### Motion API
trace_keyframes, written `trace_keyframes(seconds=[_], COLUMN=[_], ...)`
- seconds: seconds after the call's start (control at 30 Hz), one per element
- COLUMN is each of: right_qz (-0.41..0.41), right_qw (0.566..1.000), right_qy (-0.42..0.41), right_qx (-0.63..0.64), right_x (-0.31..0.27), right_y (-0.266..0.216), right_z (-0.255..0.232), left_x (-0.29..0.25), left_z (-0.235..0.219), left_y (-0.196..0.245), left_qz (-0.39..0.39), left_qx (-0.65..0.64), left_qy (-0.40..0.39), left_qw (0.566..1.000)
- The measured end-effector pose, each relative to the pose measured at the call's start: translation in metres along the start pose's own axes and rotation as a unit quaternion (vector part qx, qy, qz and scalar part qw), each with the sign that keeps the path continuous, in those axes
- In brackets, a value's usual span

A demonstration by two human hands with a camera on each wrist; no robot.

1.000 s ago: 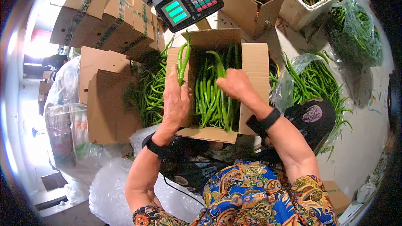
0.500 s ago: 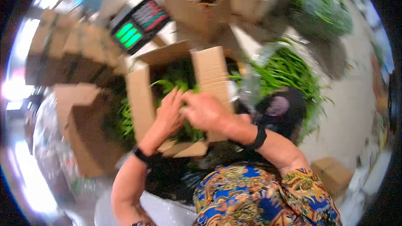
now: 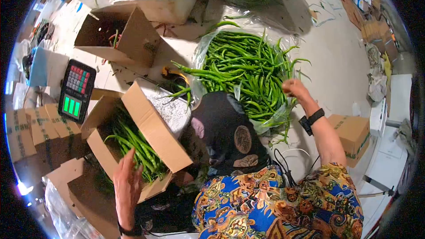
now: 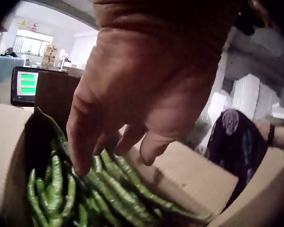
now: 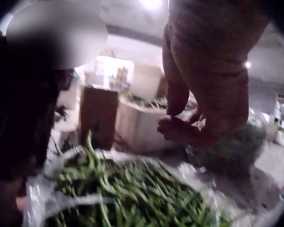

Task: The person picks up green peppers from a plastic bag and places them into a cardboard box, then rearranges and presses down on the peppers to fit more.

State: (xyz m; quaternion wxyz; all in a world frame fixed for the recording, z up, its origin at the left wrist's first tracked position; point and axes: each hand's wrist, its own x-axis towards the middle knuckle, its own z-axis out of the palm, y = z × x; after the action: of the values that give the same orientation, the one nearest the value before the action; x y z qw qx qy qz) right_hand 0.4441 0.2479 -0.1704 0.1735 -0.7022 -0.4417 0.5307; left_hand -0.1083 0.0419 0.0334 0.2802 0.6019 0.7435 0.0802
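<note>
My left hand (image 3: 127,183) is over the near side of an open cardboard box (image 3: 155,126), its fingers loosely extended and holding nothing. Long green chili peppers (image 3: 141,150) lie lengthwise inside that box. In the left wrist view the fingertips hang right at the box's peppers (image 4: 113,189). Off to the right, my right hand (image 3: 296,89) hovers at the edge of a big heap of green chili peppers (image 3: 248,68) on an opened clear plastic bag (image 3: 200,55). Its fingers are loosely curled with nothing visible in them, above the heap in the right wrist view.
A scale display (image 3: 76,89) with green digits stands behind the box. Farther back are another cardboard box (image 3: 141,35) and a white foam crate (image 3: 177,4) of mixed peppers. The person's knee (image 3: 234,128) lies between box and heap. A closed carton (image 3: 349,135) sits at right.
The view has turned right toward the pepper heap. Both hands were together at the box; the right has moved out to the heap, while the left stays by the box without its earlier peppers.
</note>
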Motion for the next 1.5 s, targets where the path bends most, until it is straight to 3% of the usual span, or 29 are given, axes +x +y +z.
trace_keyframes(seconds=[0.03, 0.07, 0.13, 0.17, 0.23, 0.27, 0.33, 0.4, 0.43, 0.47, 0.5, 0.57, 0.67, 0.73, 0.77, 0.8, 0.87, 0.9, 0.93, 1.0, 1.03, 1.07, 1.13, 1.17, 1.27, 1.3, 1.43, 1.5], right_qz=[0.035, 0.04, -0.041, -0.04, -0.08, -0.082, -0.187, -0.133, -0.087, -0.042, 0.04, 0.033, 0.01, -0.063, -0.128, -0.127, 0.04, 0.046, 0.046, 0.018, 0.039, 0.04, 0.135, 0.099, 0.133, 0.117, 0.086, 0.06], right_qw=[0.999, 0.999, 0.977, 0.977, 0.954, 0.954, 0.927, 0.94, 0.93, 0.915, 0.939, 0.937, 0.928, 0.927, 0.911, 0.912, 0.946, 0.927, 0.927, 0.889, 0.914, 0.914, 0.914, 0.911, 0.929, 0.952, 0.96, 0.96], right_qy=[0.001, 0.003, 0.032, 0.03, 0.185, 0.185, 0.212, 0.214, 0.261, 0.307, 0.264, 0.259, 0.276, 0.221, 0.263, 0.262, 0.183, 0.232, 0.228, 0.307, 0.241, 0.237, 0.055, 0.131, 0.164, 0.109, 0.071, 0.096], right_qx=[0.008, 0.012, -0.208, -0.205, -0.223, -0.222, -0.245, -0.229, -0.244, -0.258, -0.217, -0.232, -0.251, -0.295, -0.29, -0.289, -0.266, -0.292, -0.293, -0.339, -0.325, -0.326, -0.38, -0.378, -0.304, -0.26, -0.258, -0.256], right_x=[0.006, 0.023, 0.052, 0.048, 0.035, 0.035, 0.038, 0.051, 0.059, 0.066, 0.068, 0.075, 0.083, 0.078, 0.084, 0.086, 0.09, 0.083, 0.078, 0.069, 0.068, 0.07, 0.069, 0.067, 0.083, 0.087, 0.082, 0.066], right_y=[0.03, 0.067, 0.127, 0.124, 0.093, 0.075, 0.048, 0.05, 0.058, 0.065, 0.064, 0.082, 0.097, 0.065, 0.07, 0.071, 0.072, 0.072, 0.085, 0.112, 0.105, 0.098, 0.07, 0.081, 0.109, 0.104, 0.085, 0.09], right_z=[0.0, 0.002, 0.01, 0.019, 0.051, 0.059, 0.071, 0.067, 0.065, 0.06, 0.047, 0.03, 0.02, 0.026, 0.036, 0.043, 0.051, 0.055, 0.057, 0.054, 0.044, 0.039, 0.034, 0.045, 0.049, 0.041, 0.025, 0.034], left_x=[-0.007, -0.013, -0.023, -0.024, -0.025, -0.025, -0.015, -0.017, -0.015, -0.018, -0.018, -0.019, -0.016, -0.016, -0.014, -0.011, -0.007, -0.007, -0.008, -0.015, -0.019, -0.023, -0.023, -0.024, -0.023, -0.02, -0.021, -0.026], left_z=[-0.002, -0.002, 0.002, 0.007, 0.016, 0.019, 0.018, 0.032, 0.036, 0.036, 0.036, 0.039, 0.049, 0.05, 0.048, 0.043, 0.044, 0.051, 0.057, 0.071, 0.08, 0.089, 0.098, 0.103, 0.111, 0.112, 0.121, 0.128], left_y=[0.01, 0.017, 0.031, 0.04, 0.05, 0.055, 0.076, 0.076, 0.075, 0.078, 0.08, 0.083, 0.09, 0.09, 0.095, 0.107, 0.116, 0.114, 0.111, 0.108, 0.105, 0.1, 0.097, 0.097, 0.098, 0.1, 0.092, 0.088], left_qz=[-0.048, -0.046, -0.105, -0.092, -0.071, -0.071, -0.065, -0.071, -0.086, -0.052, -0.072, -0.093, -0.075, -0.069, -0.07, -0.033, 0.004, 0.018, 0.028, -0.001, -0.029, -0.056, -0.07, -0.069, -0.079, -0.062, -0.043, -0.053], left_qx=[-0.056, -0.053, -0.098, -0.102, -0.124, -0.134, -0.123, -0.172, -0.177, -0.145, -0.164, -0.185, -0.105, -0.138, -0.136, -0.13, -0.125, -0.137, -0.149, -0.15, -0.146, -0.141, -0.163, -0.173, -0.186, -0.177, -0.173, -0.179], left_qy=[-0.014, -0.019, -0.05, -0.045, -0.048, -0.057, -0.091, -0.094, -0.117, -0.108, -0.125, -0.145, -0.126, -0.115, -0.116, -0.106, -0.095, -0.086, -0.077, -0.078, -0.095, -0.114, -0.134, -0.145, -0.16, -0.139, -0.102, -0.097], left_qw=[0.997, 0.997, 0.988, 0.99, 0.989, 0.987, 0.986, 0.978, 0.973, 0.982, 0.976, 0.968, 0.984, 0.981, 0.981, 0.985, 0.988, 0.987, 0.985, 0.986, 0.984, 0.982, 0.975, 0.972, 0.966, 0.972, 0.979, 0.978])
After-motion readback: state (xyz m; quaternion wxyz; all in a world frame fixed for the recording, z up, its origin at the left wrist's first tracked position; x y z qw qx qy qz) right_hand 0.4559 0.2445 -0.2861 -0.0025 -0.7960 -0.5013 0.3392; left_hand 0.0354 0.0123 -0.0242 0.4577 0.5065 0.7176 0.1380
